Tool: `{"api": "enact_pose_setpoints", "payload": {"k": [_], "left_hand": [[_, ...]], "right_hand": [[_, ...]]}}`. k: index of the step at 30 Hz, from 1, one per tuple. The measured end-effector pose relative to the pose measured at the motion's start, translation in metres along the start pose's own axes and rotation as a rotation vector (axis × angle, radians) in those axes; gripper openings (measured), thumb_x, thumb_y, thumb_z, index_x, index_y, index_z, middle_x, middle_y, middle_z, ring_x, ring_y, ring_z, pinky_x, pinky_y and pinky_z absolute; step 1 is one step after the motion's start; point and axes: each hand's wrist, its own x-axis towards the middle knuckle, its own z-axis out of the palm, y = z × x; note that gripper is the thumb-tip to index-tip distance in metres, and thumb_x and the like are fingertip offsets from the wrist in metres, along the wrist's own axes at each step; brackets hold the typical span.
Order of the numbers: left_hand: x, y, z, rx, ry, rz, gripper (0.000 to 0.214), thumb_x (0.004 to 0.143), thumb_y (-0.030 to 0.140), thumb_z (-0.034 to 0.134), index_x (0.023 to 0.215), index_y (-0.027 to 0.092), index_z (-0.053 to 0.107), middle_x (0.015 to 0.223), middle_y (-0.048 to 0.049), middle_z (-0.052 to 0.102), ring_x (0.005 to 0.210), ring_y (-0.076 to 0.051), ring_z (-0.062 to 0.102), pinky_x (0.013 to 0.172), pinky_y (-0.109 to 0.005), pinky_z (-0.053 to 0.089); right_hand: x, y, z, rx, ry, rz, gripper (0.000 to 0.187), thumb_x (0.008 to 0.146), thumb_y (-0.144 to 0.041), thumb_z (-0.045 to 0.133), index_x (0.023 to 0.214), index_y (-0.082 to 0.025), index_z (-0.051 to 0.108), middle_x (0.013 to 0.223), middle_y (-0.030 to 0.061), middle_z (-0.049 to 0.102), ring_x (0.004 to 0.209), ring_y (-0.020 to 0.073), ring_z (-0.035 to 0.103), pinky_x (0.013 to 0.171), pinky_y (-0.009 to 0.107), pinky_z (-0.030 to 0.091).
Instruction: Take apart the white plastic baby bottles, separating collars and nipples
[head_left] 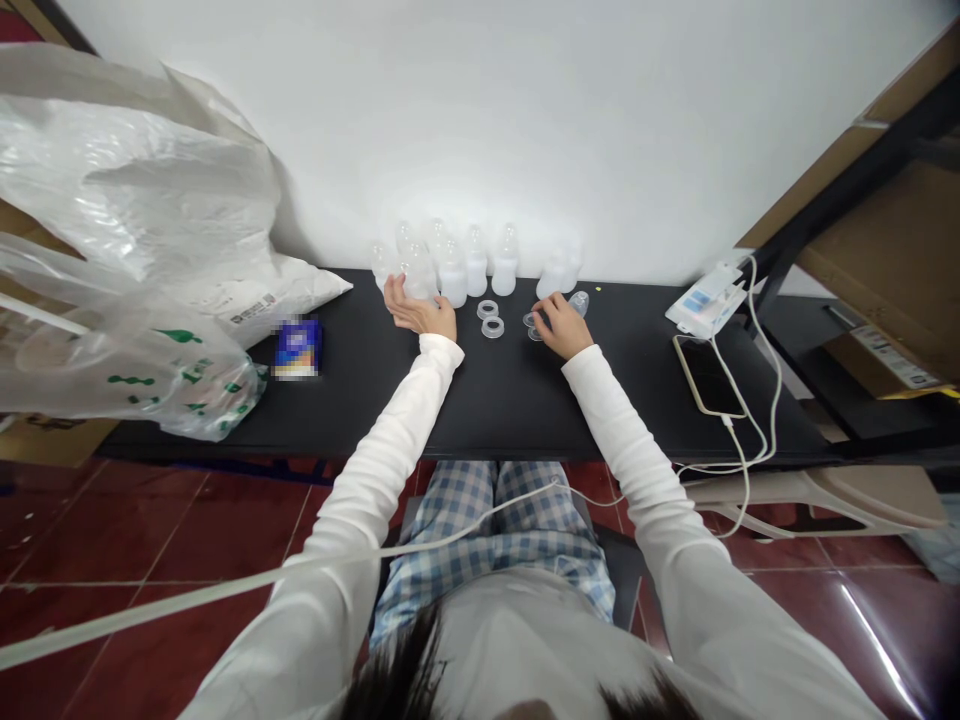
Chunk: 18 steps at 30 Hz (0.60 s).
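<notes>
Several milky white baby bottles with clear domed tops stand in a cluster by the wall. My left hand [422,312] is curled around the front baby bottle [418,272] of the left group, fingers on its left side and thumb on its right. Two clear ring collars [491,327] lie flat on the table between my hands. My right hand [562,327] is bent over more clear rings [533,333], its fingertips on one; the fingers partly hide them. Just beyond that hand lies a clear teat-shaped piece [579,302]. White bottles [555,276] stand behind it.
On the left, large plastic bags [142,190] and a small blue packet [297,349] rest on the black table [495,400]. A phone [709,375] with a white cable and a white box [706,300] lie at right. Another cable crosses over my lap.
</notes>
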Motion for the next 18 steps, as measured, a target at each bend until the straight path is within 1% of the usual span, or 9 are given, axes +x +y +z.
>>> {"api": "enact_pose_setpoints", "payload": {"k": [2,4,7,9,11,12,14,18], "left_hand": [[0.001,0.0,0.0,-0.011,0.035,-0.006,0.077,0.071,0.001,0.053,0.141,0.019,0.027,0.159,-0.023,0.024,0.157,-0.035,0.016,0.122,-0.065,0.021],[0.002,-0.002,0.0,0.0,0.096,0.0,0.077,0.071,0.0,0.052,0.141,0.018,0.026,0.158,-0.0229,0.026,0.157,-0.033,0.017,0.122,-0.062,0.022],[0.004,-0.006,0.001,-0.019,0.105,0.013,0.075,0.074,0.001,0.051,0.142,0.017,0.025,0.156,-0.0236,0.028,0.156,-0.032,0.02,0.122,-0.061,0.024],[0.005,-0.011,0.003,-0.032,0.1,0.063,0.072,0.076,0.004,0.052,0.142,0.018,0.025,0.154,-0.0231,0.032,0.155,-0.032,0.022,0.121,-0.06,0.025],[0.005,-0.017,0.006,-0.03,0.084,0.185,0.067,0.079,0.007,0.052,0.141,0.018,0.029,0.152,-0.0214,0.038,0.153,-0.031,0.027,0.121,-0.059,0.024],[0.005,-0.02,0.008,-0.03,0.059,0.266,0.064,0.08,0.009,0.053,0.14,0.018,0.032,0.15,-0.0206,0.04,0.152,-0.031,0.029,0.122,-0.058,0.024],[0.002,-0.026,0.012,-0.026,-0.053,0.445,0.055,0.083,0.013,0.053,0.136,0.019,0.04,0.149,-0.0194,0.046,0.149,-0.031,0.034,0.121,-0.056,0.024],[-0.009,-0.03,0.018,0.072,-0.379,0.806,0.039,0.088,0.016,0.05,0.126,0.023,0.055,0.142,-0.0144,0.058,0.142,-0.029,0.047,0.117,-0.053,0.028]], "right_hand": [[0.001,-0.002,0.001,0.015,0.024,-0.014,0.026,0.099,-0.029,0.039,0.101,-0.018,0.063,0.101,0.0122,0.059,0.086,0.0247,0.058,0.078,0.038,0.046],[0.001,-0.005,0.003,0.032,0.014,-0.025,0.025,0.099,-0.027,0.04,0.098,-0.018,0.063,0.099,0.0121,0.059,0.086,0.0249,0.058,0.079,0.039,0.045],[0.0,-0.012,0.006,0.065,0.0,-0.045,0.024,0.098,-0.026,0.041,0.097,-0.018,0.063,0.099,0.0123,0.06,0.086,0.025,0.059,0.081,0.039,0.046],[-0.001,-0.016,0.009,0.089,0.022,-0.07,0.024,0.099,-0.026,0.04,0.097,-0.018,0.063,0.099,0.0121,0.061,0.086,0.0237,0.06,0.081,0.037,0.047],[-0.002,-0.02,0.012,0.105,0.063,-0.097,0.026,0.1,-0.027,0.039,0.097,-0.019,0.063,0.099,0.0113,0.063,0.085,0.0222,0.061,0.079,0.036,0.047],[-0.002,-0.022,0.013,0.108,0.089,-0.105,0.027,0.101,-0.028,0.038,0.097,-0.019,0.063,0.098,0.0109,0.063,0.085,0.0217,0.061,0.078,0.035,0.047],[-0.002,-0.023,0.014,0.11,0.145,-0.102,0.031,0.103,-0.032,0.035,0.098,-0.019,0.063,0.096,0.0106,0.064,0.084,0.0216,0.061,0.078,0.035,0.047],[-0.003,-0.023,0.011,0.166,0.246,-0.031,0.049,0.106,-0.044,0.019,0.108,-0.019,0.061,0.099,0.0115,0.064,0.089,0.0241,0.062,0.083,0.041,0.048]]}}
